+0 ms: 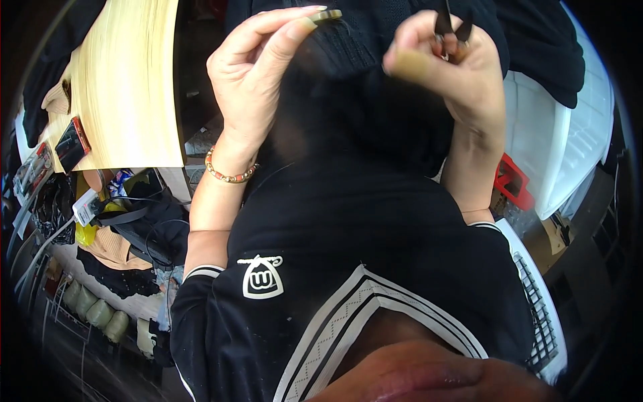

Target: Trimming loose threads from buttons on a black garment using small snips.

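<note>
Between the thumb and fingertips of my left hand [251,77] is a small, flat brownish-gold piece that looks like a button [328,15], seen edge-on at the top of the view. A fine thread seems to hang beside it. My right hand [462,77] is closed around small scissors [445,21], their dark blades pointing up past the fingers. A tan covering wraps the right thumb, which is slightly blurred. Below and between both hands, black ribbed knit cloth [345,50] lies over my lap. The two hands are apart, with the scissors not touching the button.
On the left stands a pale wooden table [127,87] with a phone [72,145] near its edge. Bags, cables and a white power strip [87,206] crowd below it. A white plastic tub [536,127] is at my right, near a red plastic piece [513,181].
</note>
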`<state>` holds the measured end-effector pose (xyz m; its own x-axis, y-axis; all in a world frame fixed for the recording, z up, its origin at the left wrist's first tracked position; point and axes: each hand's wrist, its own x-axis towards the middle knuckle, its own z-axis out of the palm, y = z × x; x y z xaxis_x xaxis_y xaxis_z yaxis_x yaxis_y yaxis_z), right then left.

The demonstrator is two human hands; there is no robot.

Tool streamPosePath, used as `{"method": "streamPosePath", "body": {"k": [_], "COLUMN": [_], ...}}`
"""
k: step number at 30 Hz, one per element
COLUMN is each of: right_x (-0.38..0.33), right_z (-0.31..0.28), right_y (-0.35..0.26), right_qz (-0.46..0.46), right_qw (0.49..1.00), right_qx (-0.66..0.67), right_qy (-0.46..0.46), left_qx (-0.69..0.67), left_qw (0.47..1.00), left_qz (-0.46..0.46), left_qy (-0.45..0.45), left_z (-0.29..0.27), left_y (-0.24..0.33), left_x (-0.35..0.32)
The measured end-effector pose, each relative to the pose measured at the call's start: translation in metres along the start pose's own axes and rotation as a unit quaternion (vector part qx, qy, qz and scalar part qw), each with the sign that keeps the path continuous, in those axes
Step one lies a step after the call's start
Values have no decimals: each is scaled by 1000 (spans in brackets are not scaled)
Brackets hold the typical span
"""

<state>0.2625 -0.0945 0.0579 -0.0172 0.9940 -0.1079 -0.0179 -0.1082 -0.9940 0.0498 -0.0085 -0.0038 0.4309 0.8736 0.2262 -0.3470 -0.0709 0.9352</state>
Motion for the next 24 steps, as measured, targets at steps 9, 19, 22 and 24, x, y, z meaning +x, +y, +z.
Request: {"method": "streamPosePath", "body": {"k": [9, 19, 22, 24], "right_x": [1, 6, 7, 8], "right_z": [8, 13, 12, 9], "right_y": [-12, 9, 9, 10], "right_qz": [-148, -224, -235, -252], "right_qw": [957, 927, 914, 900], "right_qx": [-241, -296, -324, -351], "right_qy": [64, 51, 63, 61], "left_qx": [-97, -111, -117, -123], "left_qw": [991, 982, 979, 978], "left_qz": [-89, -141, -157, -158], "left_qy": [2, 56, 51, 56], "left_z": [-5, 10, 11, 12], "left_y": [-2, 11, 11, 11], "left_x": [-1, -1, -2, -2]}}
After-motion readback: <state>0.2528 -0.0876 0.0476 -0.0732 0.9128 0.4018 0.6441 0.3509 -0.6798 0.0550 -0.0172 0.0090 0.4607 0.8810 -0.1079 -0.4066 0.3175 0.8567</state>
